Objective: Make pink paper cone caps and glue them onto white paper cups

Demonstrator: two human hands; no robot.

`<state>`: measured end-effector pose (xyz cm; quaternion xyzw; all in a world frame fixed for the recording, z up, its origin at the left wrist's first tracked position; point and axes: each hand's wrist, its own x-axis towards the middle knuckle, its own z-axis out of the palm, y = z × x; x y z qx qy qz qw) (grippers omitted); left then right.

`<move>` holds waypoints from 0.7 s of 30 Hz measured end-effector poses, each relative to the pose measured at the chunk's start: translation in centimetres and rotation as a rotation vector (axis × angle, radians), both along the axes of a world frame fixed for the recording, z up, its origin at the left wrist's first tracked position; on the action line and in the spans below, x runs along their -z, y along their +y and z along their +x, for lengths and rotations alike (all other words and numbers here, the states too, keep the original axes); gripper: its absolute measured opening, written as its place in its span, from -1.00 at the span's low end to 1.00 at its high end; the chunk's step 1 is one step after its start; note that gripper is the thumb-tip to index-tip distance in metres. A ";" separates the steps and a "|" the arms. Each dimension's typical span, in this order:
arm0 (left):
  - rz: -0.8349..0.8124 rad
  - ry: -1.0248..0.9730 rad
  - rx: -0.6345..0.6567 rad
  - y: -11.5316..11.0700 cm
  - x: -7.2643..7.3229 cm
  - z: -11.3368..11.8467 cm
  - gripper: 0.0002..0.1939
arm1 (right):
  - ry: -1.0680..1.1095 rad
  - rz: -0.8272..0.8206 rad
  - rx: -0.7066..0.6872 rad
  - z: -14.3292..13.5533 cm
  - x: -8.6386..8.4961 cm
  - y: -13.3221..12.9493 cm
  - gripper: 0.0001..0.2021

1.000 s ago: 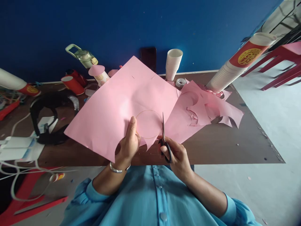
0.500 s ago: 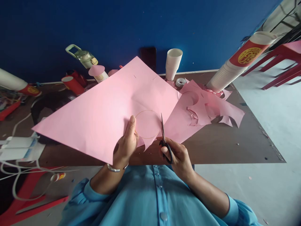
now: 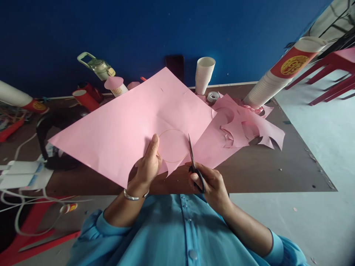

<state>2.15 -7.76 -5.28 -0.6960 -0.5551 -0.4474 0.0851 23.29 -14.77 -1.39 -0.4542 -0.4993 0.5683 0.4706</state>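
A large sheet of pink paper is held up over the table, with a circle outline drawn near its lower edge. My left hand pinches the sheet just left of the circle, thumb on top and fingers hidden beneath. In my right hand are black-handled scissors, blades pointing away from me at the circle's right side. The blades look nearly closed along the paper. A cut strip of the sheet hangs below the circle, between my hands.
Pink paper offcuts lie on the brown table to the right. Behind stand stacked white cups, a tape roll and a taller cup stack. At left are red cups, a green bottle and white cables.
The sheet has turned slightly, its left corner shifting right and up. My left hand has moved a little left with the circle. The scissors stay at the circle's right edge.
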 end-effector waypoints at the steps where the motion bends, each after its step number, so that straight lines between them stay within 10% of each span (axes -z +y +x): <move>1: -0.007 -0.001 0.005 0.0 -0.1 -0.1 -0.60 | -0.001 -0.002 -0.003 0.0 0.0 0.0 -0.56; 21: 0.049 0.023 0.125 4.3 -2.0 -1.8 -0.55 | -0.028 0.007 -0.138 2.0 -1.4 4.1 -0.55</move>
